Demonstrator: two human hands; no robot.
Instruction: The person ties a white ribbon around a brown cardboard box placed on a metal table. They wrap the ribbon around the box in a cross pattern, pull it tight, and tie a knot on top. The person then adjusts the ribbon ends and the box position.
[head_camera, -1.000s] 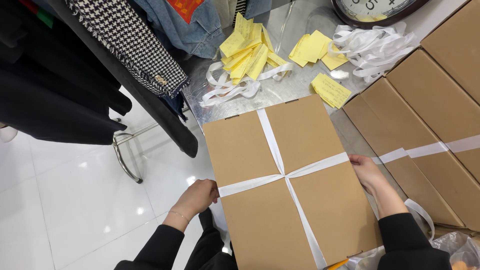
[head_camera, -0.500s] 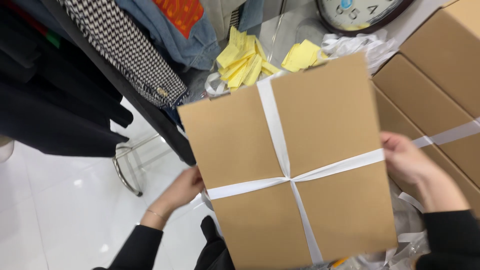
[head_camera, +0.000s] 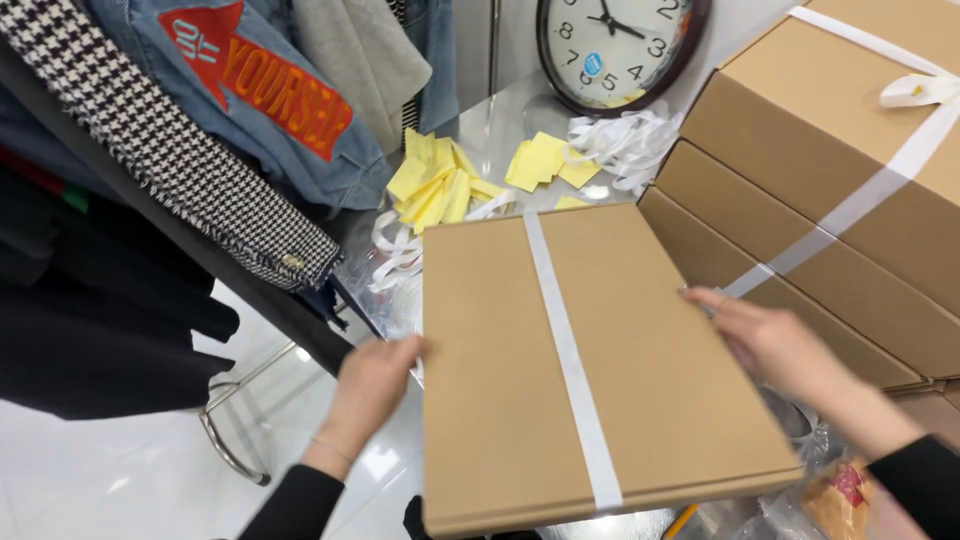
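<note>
Head view, looking down. A flat brown cardboard box, bound along its length by one white ribbon, fills the centre of the view and is held level above a glossy tabletop. The left hand, at 9 o'clock of the box, grasps the box's left edge, thumb on the top face and the other fingers hidden beneath. The right hand, at 3 o'clock, lies against the right edge with fingers extended over the top face; whether it curls under the box cannot be told. At 12 o'clock of the box lie loose yellow paper slips and a tangle of white ribbon pieces, with a round wall clock propped behind them. From 1 to 3 o'clock stands a stack of similar ribboned brown boxes, the nearest just beside the held box. From 9 to 11 o'clock hang garments: a houndstooth coat, a denim jacket with a red patch, and dark clothing. A clear plastic bag shows at 5 o'clock.
</note>
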